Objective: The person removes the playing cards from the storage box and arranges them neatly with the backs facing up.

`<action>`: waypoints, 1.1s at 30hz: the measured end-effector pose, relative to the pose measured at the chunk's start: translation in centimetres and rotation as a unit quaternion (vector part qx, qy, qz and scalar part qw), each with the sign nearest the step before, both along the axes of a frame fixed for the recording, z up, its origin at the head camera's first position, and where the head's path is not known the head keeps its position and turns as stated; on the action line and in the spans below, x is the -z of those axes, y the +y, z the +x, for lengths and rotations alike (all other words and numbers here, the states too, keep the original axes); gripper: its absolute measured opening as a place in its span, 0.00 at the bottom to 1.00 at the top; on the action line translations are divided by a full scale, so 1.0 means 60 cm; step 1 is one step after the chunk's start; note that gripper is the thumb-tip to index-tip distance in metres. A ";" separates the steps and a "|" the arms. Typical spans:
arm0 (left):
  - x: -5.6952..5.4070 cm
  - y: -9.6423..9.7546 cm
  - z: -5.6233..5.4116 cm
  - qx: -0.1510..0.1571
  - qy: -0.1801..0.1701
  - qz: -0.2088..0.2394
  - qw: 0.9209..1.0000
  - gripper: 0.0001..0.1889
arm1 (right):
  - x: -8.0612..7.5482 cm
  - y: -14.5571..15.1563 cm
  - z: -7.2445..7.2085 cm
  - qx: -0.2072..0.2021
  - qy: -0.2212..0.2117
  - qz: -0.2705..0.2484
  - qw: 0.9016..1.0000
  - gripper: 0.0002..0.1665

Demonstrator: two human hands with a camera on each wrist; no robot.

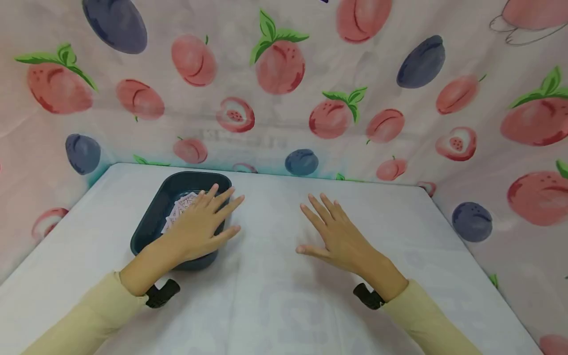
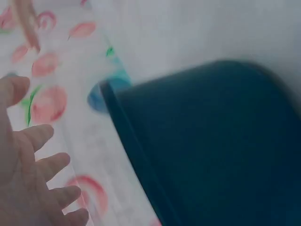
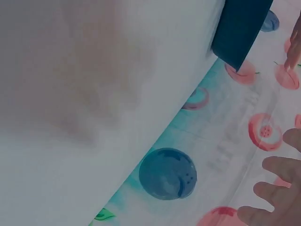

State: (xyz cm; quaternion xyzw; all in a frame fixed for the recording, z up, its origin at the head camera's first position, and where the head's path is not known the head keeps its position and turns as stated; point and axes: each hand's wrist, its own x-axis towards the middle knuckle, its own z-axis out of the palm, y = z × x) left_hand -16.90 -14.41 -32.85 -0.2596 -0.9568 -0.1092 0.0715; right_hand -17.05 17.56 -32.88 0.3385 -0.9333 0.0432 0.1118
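My left hand (image 1: 199, 229) is held palm down with fingers spread over the right part of a dark teal plastic basin (image 1: 148, 222). Inside the basin lies a loose pile of white cards with reddish print (image 1: 179, 211), partly hidden by that hand. The left wrist view shows the basin's outer wall (image 2: 211, 141) beside the spread fingers, apart from them. To the right, my right hand (image 1: 339, 236) hovers above the white table with its fingers spread and holds nothing. In the right wrist view its fingertips show at the right edge, and the basin's corner (image 3: 240, 33) appears at the top.
A white-covered table (image 1: 275, 305) stretches under both hands. Behind it and at both sides hangs a cloth (image 1: 284, 128) printed with peaches and plums. Each wrist wears a black strap (image 1: 162, 293) below a pale yellow sleeve (image 1: 84, 315).
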 end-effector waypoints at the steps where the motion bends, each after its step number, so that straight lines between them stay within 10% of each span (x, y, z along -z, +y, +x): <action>1: -0.001 -0.011 0.002 -0.013 -0.005 0.011 1.000 0.35 | 0.000 -0.003 -0.001 -0.003 -0.001 -0.002 1.000 0.54; 14: 0.002 -0.164 0.036 -0.188 -0.068 0.121 0.972 0.37 | -0.004 -0.066 -0.014 -0.022 -0.059 -0.037 0.997 0.50; 33: 0.058 -0.224 0.056 -0.220 -0.176 0.336 0.899 0.35 | -0.001 -0.277 -0.070 -0.019 -0.248 -0.113 0.962 0.47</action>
